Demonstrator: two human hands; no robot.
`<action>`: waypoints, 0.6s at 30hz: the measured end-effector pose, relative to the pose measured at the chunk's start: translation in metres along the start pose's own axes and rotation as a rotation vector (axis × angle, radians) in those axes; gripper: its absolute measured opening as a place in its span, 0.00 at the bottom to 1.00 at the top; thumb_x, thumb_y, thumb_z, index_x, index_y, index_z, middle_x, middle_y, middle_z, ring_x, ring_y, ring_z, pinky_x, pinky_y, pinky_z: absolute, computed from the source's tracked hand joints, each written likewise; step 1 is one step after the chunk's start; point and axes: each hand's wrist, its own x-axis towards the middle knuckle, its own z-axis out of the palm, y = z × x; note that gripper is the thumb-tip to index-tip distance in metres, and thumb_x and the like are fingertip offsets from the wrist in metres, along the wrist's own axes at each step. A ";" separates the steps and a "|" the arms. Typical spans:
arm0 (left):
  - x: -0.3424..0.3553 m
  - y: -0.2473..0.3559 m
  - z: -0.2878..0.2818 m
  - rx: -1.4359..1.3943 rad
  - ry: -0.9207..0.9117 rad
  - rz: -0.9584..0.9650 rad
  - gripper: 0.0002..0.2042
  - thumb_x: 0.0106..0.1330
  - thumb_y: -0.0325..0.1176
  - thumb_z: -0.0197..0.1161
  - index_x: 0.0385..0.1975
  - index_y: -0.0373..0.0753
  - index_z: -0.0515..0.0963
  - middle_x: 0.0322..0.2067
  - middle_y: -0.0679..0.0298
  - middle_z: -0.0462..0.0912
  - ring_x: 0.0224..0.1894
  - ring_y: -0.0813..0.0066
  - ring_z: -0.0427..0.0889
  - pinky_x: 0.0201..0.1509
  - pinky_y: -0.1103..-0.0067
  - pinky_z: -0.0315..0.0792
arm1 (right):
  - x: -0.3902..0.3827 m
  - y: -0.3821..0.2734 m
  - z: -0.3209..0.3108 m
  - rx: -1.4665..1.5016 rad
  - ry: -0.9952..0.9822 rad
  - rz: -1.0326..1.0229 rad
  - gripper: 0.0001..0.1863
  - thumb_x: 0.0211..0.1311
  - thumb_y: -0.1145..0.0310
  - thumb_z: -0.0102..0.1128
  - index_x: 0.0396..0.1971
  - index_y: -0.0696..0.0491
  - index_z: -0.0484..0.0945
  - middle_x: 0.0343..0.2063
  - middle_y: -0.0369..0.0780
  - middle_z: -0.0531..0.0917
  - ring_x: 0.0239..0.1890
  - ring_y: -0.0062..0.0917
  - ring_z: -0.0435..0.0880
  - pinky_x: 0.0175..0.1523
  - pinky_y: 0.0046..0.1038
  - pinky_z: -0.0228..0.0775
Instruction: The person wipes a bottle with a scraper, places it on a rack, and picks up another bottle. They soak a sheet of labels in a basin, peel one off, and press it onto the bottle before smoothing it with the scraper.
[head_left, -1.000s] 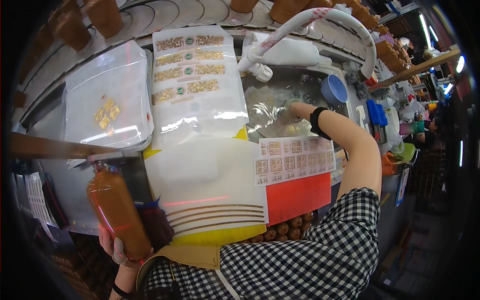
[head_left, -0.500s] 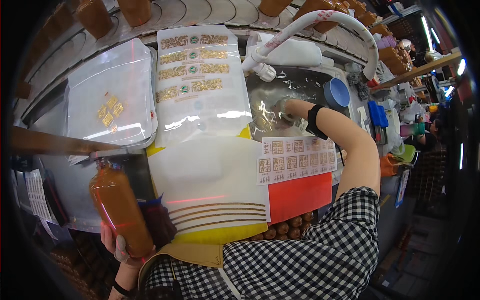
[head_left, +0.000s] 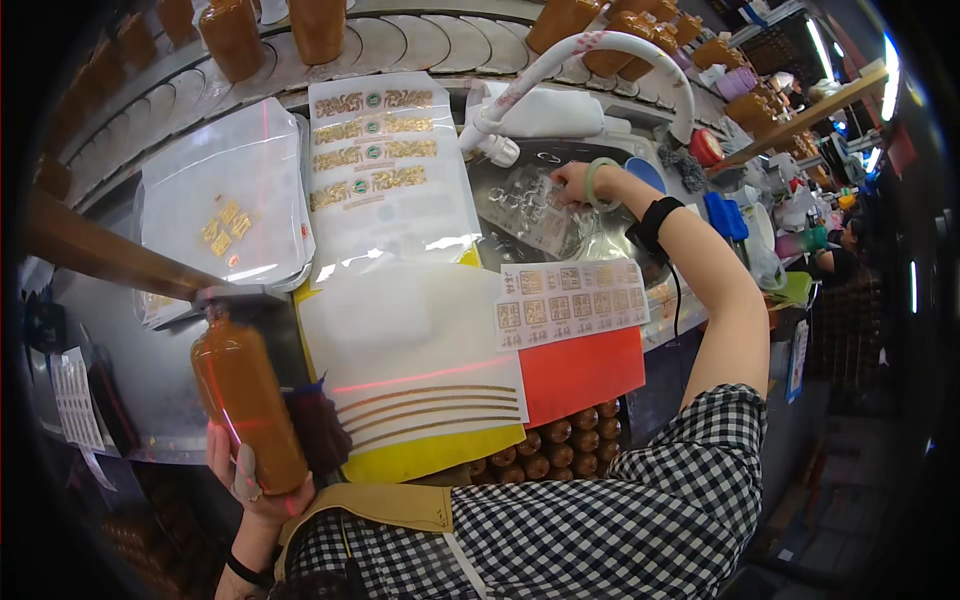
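Note:
My left hand is closed around the base of a glossy brown bottle. The bottle leans, its neck up against the grey end piece of a brown bar. Over at the sink, my right hand pinches the edge of a clear film sheet with pale markings. That sheet looks wet and hangs tilted above the basin. Beside the right wrist is a blue bowl, partly hidden by the arm.
A white faucet arches over the sink. Sheets of gold decals, small square decals and brown strips lie on the bench. A tray is at left. Brown bottles stand on the conveyor behind.
My right hand has risen out of the basin water and now has the clear film sheet in its fingers. My left hand still holds the bottle. The view has shifted slightly.

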 end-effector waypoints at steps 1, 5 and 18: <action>0.001 0.000 0.000 -0.024 0.001 0.002 0.42 0.57 0.52 0.67 0.71 0.40 0.62 0.70 0.42 0.59 0.73 0.39 0.60 0.74 0.47 0.61 | -0.011 0.004 -0.006 0.121 0.029 0.000 0.26 0.61 0.58 0.60 0.57 0.54 0.82 0.52 0.48 0.86 0.51 0.41 0.86 0.55 0.40 0.76; 0.008 0.004 -0.002 -0.119 0.015 0.007 0.41 0.57 0.47 0.70 0.70 0.39 0.63 0.70 0.42 0.59 0.74 0.38 0.59 0.76 0.47 0.57 | -0.055 0.021 -0.024 0.233 0.121 0.040 0.25 0.59 0.57 0.63 0.56 0.51 0.82 0.51 0.46 0.87 0.52 0.39 0.86 0.57 0.40 0.75; 0.020 0.012 -0.006 -0.183 0.051 0.048 0.45 0.52 0.37 0.75 0.73 0.43 0.60 0.71 0.42 0.61 0.73 0.37 0.61 0.74 0.49 0.59 | -0.245 -0.005 -0.039 -0.190 0.331 0.073 0.19 0.64 0.72 0.61 0.55 0.53 0.81 0.45 0.49 0.88 0.52 0.43 0.86 0.57 0.38 0.75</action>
